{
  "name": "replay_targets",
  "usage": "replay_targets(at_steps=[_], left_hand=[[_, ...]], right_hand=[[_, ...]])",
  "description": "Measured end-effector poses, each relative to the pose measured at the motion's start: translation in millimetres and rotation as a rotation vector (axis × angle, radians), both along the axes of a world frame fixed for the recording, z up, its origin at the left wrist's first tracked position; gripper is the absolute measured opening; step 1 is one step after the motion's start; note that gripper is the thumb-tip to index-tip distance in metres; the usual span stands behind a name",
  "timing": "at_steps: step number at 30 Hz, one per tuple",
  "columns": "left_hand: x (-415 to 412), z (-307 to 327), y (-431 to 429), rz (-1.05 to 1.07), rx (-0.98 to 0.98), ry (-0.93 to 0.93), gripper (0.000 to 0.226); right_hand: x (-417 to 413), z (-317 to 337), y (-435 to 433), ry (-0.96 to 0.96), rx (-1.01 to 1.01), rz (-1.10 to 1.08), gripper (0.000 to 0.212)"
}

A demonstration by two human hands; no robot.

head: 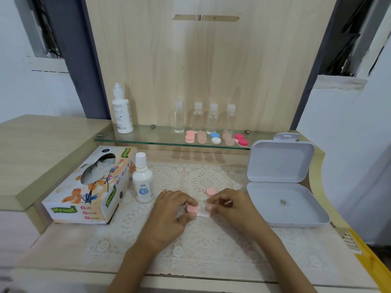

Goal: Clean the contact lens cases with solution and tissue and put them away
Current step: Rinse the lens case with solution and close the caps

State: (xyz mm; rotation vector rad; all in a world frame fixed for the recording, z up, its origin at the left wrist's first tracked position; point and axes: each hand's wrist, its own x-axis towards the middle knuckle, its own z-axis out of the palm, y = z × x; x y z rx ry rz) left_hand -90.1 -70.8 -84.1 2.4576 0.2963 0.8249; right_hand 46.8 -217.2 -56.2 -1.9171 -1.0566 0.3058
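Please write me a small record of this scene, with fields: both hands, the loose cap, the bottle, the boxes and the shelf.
left hand: pinches the pink cap on the white case
right hand: pinches the case's other end
loose pink cap: lies on the lace mat, behind the hands
solution bottle: upright, capped, beside the tissue box
white box: open, right of the mat
glass shelf: spare cases, four clear bottles

Desk [55, 248]: lace mat [203, 248], tissue box [93, 187]

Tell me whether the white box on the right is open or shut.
Open. The white box has its lid tipped back, and the base's inside shows, holding one small object.
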Motion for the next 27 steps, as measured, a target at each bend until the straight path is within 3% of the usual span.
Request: replay_targets(at_steps=[3, 6, 10, 16, 27], left_hand=[[0, -1, 1, 0.003, -0.003, -0.008, 0.020], [0, -2, 1, 0.001, 0.000, -0.015, 0.020], [0, -1, 1, 0.005, -0.005, -0.032, 0.020], [0, -1, 2, -0.003, -0.015, -0.041, 0.020], [1, -1, 2, -0.002, -0.017, -0.054, 0.019]], right_hand=[[9, 7, 10, -0.069, 0.020, -0.087, 0.014], [14, 7, 21, -0.245, -0.125, -0.114, 0.028], [12, 10, 27, -0.355, -0.210, -0.091, 0.017], [4, 15, 13, -0.170, -0.041, 0.090, 0.014], [-9, 2, 3, -0.281, -0.042, 0.195, 0.022]])
